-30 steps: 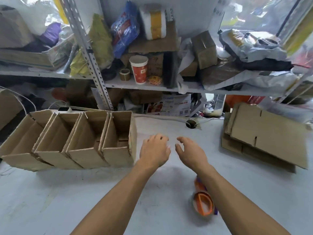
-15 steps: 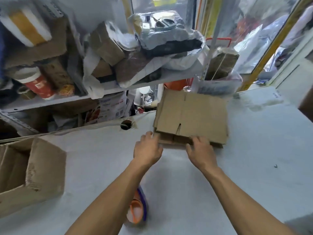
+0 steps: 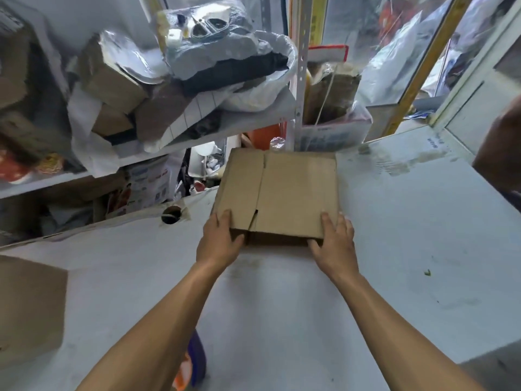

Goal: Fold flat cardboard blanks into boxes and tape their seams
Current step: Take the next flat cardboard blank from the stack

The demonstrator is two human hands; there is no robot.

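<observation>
Gripping the near edge of the flat cardboard blank (image 3: 293,193) at both corners, left hand (image 3: 221,241) and right hand (image 3: 334,239) curling fingers over it, thumbs underneath, stack lying just beyond the knuckles on the white table (image 3: 408,249).

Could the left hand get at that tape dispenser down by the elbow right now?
Probably not at once: the left hand grips the cardboard blanks, and the tape dispenser lies half hidden under that forearm. Nothing else blocks it once the hand lets go.
</observation>
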